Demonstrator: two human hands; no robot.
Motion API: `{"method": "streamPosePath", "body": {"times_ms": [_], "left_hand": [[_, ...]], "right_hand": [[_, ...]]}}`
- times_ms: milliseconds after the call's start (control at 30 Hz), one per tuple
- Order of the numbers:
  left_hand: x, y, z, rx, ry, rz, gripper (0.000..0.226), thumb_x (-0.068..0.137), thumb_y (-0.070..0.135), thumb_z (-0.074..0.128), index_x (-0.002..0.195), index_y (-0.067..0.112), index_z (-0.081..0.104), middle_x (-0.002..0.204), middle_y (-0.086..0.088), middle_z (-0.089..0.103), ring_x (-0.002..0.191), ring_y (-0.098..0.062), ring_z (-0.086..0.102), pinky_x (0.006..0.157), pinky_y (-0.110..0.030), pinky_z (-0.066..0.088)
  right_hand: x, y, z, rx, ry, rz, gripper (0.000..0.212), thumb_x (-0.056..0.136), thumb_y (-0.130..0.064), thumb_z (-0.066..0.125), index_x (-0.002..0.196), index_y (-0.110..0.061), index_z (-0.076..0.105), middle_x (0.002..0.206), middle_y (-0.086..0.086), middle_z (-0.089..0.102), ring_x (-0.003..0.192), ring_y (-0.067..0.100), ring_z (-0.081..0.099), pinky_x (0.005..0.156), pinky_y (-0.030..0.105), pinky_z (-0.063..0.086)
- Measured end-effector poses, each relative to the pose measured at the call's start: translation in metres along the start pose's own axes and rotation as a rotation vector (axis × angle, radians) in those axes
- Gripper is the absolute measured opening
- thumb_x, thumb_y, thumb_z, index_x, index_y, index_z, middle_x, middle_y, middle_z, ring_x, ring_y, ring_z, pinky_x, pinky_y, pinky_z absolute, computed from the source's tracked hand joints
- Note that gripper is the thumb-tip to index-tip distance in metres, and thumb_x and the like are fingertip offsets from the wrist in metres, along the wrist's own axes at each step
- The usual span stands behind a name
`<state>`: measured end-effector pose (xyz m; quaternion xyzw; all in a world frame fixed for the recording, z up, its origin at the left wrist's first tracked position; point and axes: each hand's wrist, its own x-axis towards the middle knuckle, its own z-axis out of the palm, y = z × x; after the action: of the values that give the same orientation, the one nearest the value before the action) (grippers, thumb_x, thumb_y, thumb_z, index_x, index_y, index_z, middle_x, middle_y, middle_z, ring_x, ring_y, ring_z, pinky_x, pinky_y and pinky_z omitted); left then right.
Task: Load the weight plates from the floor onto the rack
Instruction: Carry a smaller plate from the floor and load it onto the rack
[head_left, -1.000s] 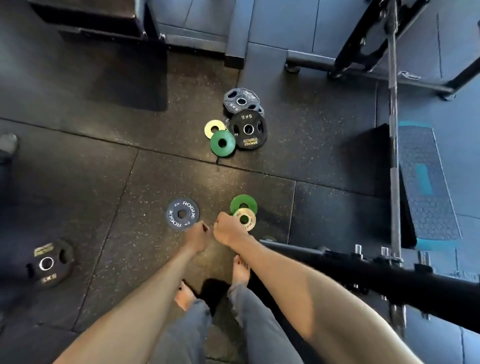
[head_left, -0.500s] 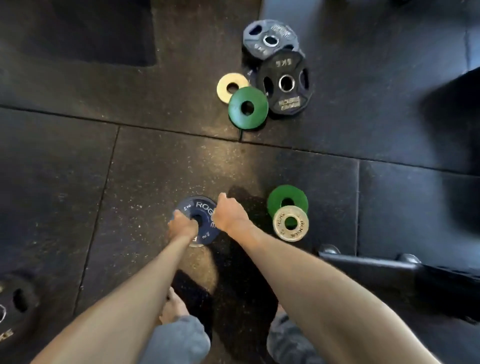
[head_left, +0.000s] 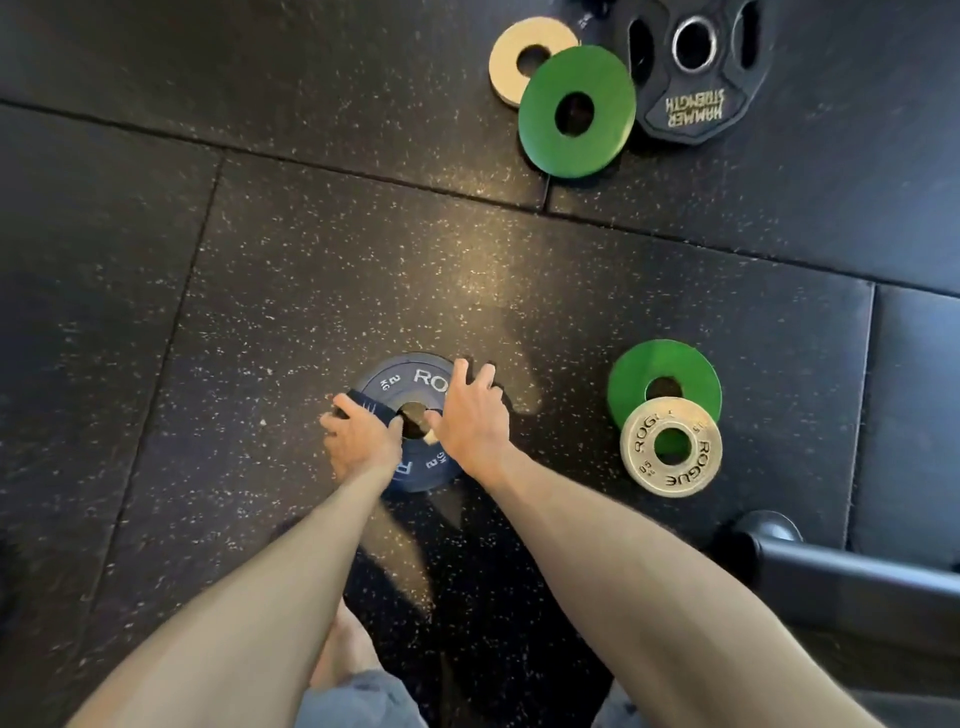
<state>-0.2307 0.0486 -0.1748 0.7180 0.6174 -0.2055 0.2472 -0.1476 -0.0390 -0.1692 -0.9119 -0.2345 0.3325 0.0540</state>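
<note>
Right now the round blue rubber-coated weight plate (head_left: 397, 382), marked 2 KG, is low at the person's feet on the black speckled rubber floor (head_left: 260, 312); whether its left edge has lifted off cannot be told. The left hand (head_left: 363, 439) holds the plate's left rim, fingers curled over the edge and thumb reaching toward the centre hole. The right hand (head_left: 472, 415) covers the right side, fingers spread narrow over the far rim, thumb at the hole.

Just to the right lie a green disc plate (head_left: 636, 371) and a small off-white metal plate (head_left: 636, 447) overlapping it. Farther off are another green disc (head_left: 540, 135), a cream ring plate (head_left: 511, 47) and a black gripped plate (head_left: 691, 111).

The likely trouble is a slip: little of the edge is held, so fingertips could lose it as it rises, and the bare foot (head_left: 343, 654) is close below.
</note>
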Motion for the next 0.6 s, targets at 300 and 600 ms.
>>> {"method": "streamPosePath", "body": {"times_ms": [300,600], "left_hand": [[-0.025,0.015,-0.012,0.01,-0.016,0.039,0.077,0.082,0.029,0.076,0.135,0.007,0.024,0.139,-0.028,0.034,0.117,-0.05,0.048,0.091,-0.051,0.045],[-0.171,0.091,-0.1,0.088,-0.08,0.275,0.082,0.079,0.028,0.081,0.136,0.01,0.025,0.136,-0.026,0.038,0.114,-0.048,0.051,0.087,-0.051,0.047]], "right_hand": [[-0.019,0.002,-0.024,-0.166,0.056,-0.058,0.057,0.081,-0.034,0.063,0.121,0.003,0.046,0.111,0.013,0.045,0.097,0.03,0.049,0.072,0.035,0.052],[-0.133,0.057,-0.153,0.055,0.122,0.247,0.087,0.078,-0.047,0.065,0.141,0.0,0.027,0.113,0.023,0.058,0.098,0.034,0.058,0.081,0.038,0.046]]}}
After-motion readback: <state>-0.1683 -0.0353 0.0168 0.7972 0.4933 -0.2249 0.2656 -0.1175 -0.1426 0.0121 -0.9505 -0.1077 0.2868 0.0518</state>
